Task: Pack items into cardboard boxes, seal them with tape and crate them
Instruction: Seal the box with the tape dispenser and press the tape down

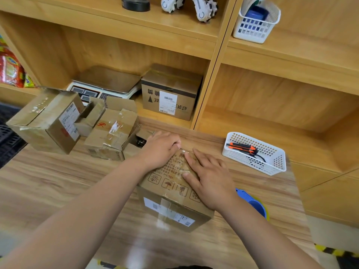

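A closed cardboard box (171,202) with printed handling symbols and a white label lies on the wooden table (58,187) in front of me. Clear tape (165,210) runs over its top and down its near side. My left hand (161,150) rests on the box's far edge, its fingers curled over that edge and the tape end. My right hand (207,177) lies flat on the top with straight fingers pressing the tape. A blue tape dispenser (254,204) sits on the table to the right, partly hidden by my right forearm.
Three cardboard boxes (46,121) (114,133) (171,92) stand at the left and on the shelf. A scale (104,84) sits behind them. A white basket (256,154) with an orange box cutter (242,147) is at the right. Another white basket (256,22) sits on the upper shelf.
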A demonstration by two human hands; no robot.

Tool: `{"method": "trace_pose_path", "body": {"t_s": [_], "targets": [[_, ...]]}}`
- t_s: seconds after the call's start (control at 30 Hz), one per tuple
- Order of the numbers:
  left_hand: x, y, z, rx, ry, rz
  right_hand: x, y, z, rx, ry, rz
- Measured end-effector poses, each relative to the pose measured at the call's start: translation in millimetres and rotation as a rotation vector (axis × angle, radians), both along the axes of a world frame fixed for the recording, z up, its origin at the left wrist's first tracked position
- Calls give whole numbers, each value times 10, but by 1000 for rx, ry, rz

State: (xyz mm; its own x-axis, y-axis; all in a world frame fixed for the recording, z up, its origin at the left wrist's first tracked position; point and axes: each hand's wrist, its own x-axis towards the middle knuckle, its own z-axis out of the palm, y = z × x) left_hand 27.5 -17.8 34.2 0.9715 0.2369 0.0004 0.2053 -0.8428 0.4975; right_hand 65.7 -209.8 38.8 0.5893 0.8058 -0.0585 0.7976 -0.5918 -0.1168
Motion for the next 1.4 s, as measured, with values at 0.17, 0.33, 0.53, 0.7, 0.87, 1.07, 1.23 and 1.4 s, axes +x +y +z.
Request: {"method": "trace_pose_path", "body": {"t_s": [0.17, 0.33, 0.53, 0.7, 0.87, 1.07, 1.23, 1.4], "targets": [[-6, 1, -14, -7, -33, 21, -30, 72, 3, -20, -66, -39], [-24, -24, -4, -20, -48, 41, -61, 58, -41, -13, -64, -59], [-138, -82, 33, 28, -178, 127, -62, -47, -94, 284, 11, -237], [-414, -126, 116, 46, -356, 311, -90, -94, -141, 663, 249, -459], [-969, -359, 79, -77, -284, 538, -81, -51, -71, 845, 721, -724], [-1372, -710, -111, -459, -279, 904, -134, -20, 55, 966, 838, -689], [-1538, -890, -235, -695, -409, 1101, -426, 13, -23, 947, 720, -515], [-1827, -951, -145, -734, -584, 1147, -802, 40, -93, 925, 683, -346]]}}
